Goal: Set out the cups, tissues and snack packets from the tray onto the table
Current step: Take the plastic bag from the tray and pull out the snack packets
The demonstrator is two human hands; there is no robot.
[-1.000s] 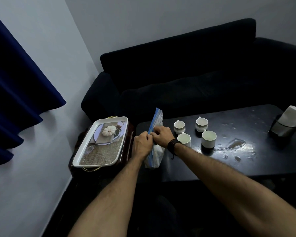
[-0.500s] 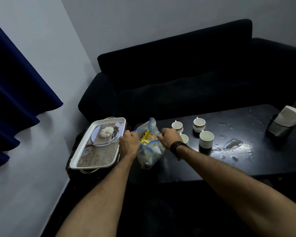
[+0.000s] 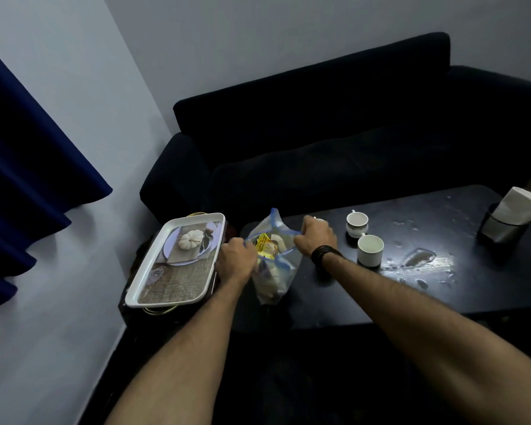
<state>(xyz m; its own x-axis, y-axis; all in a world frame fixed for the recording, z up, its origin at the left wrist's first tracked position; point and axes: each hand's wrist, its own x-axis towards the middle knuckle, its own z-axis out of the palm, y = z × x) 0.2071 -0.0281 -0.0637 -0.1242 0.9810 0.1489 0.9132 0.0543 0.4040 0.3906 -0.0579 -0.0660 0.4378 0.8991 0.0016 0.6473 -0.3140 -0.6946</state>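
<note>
Head view: a clear zip bag (image 3: 272, 271) with a blue-edged mouth is stood upright at the left end of the dark table (image 3: 426, 289) and is held open between both hands. Its left rim is pinched by the closed fingers of the left hand (image 3: 238, 260), its right rim by those of the right hand (image 3: 316, 237), on whose wrist a dark band is worn. A yellow snack packet (image 3: 265, 245) is seen inside the mouth. Two white cups (image 3: 356, 221) (image 3: 370, 250) are set just right of the hands; a tissue holder (image 3: 512, 216) is placed at the far right. The white tray (image 3: 178, 259) is left beside the table, apart from the bag.
</note>
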